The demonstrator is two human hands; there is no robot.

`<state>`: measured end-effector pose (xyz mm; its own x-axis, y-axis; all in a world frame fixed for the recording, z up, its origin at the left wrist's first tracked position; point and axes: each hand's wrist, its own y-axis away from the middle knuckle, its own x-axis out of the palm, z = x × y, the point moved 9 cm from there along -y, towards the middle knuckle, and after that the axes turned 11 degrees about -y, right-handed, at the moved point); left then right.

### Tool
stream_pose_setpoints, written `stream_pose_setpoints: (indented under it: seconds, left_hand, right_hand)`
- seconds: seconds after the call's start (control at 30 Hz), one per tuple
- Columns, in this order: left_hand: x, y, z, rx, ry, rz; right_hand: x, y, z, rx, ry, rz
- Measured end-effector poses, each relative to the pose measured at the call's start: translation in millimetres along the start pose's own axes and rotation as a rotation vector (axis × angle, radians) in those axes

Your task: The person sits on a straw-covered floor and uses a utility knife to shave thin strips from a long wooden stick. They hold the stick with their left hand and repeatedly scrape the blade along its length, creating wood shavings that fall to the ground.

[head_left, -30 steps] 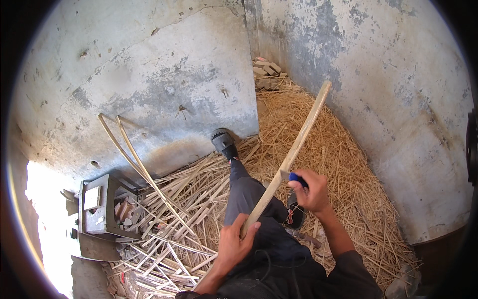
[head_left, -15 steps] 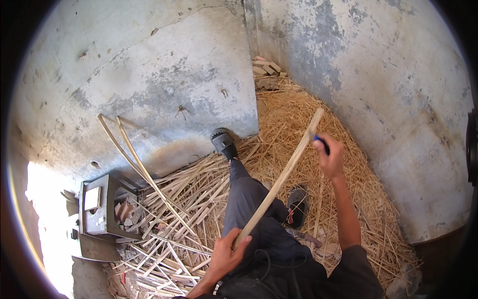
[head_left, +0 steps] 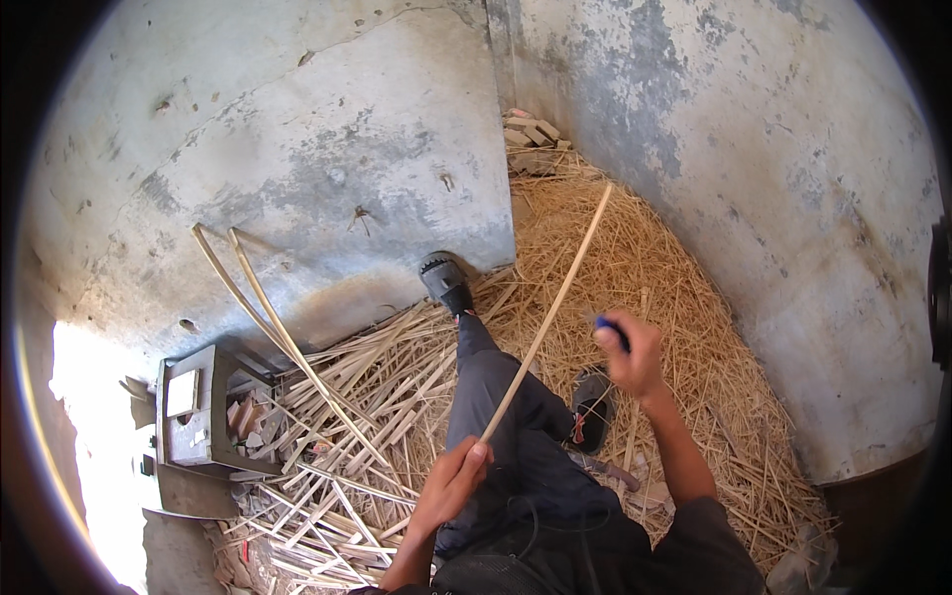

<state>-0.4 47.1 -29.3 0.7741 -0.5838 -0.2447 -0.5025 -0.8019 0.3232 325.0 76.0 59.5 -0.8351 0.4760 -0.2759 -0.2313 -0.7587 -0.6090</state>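
My left hand [head_left: 454, 486] is closed around the lower end of a long, pale wooden strip [head_left: 545, 327]. The strip slants up and away to the right, its narrow edge facing up and its far end raised over the straw-like shavings. My right hand [head_left: 633, 359] is closed on a small blue-handled tool [head_left: 613, 333], held to the right of the strip and apart from it. The tool's working end is too small to make out clearly.
Shavings [head_left: 684, 327] cover the floor to the right, loose strips [head_left: 347, 496] the left. Two long strips [head_left: 266, 315] lean on the wall [head_left: 327, 119]. A box-like stand [head_left: 203, 421] holds broken pieces. Bricks [head_left: 533, 131] lie in the far corner; a hammer-like tool [head_left: 620, 476] lies near my right shoe [head_left: 593, 412].
My right hand has moved down and left with the blue-handled tool, away from the strip. The strip has turned from its broad face to its narrow edge, its far end shifting left.
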Motion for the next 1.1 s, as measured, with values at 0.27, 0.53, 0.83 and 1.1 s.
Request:
stream_pose_setpoints:
  seconds: [0.27, 0.53, 0.83, 1.1]
  left_hand:
    - [14.6, -18.8, -33.7, 0.122, -0.043, 0.005]
    - [6.8, -4.6, -81.4, 0.295, -0.455, -0.324]
    - [2.1, 7.2, -79.0, 0.282, -0.597, -0.395]
    - [1.4, 30.3, -36.4, 0.179, -0.603, -0.255]
  right_hand:
    - [52.4, 23.4, 62.2, -0.133, 0.034, 0.208]
    - [52.5, 24.3, 59.2, -0.138, 0.047, 0.192]
    - [27.9, 3.0, 46.9, -0.145, 0.073, 0.065]
    - [-75.1, -58.9, -73.0, 0.076, 0.203, -0.21]
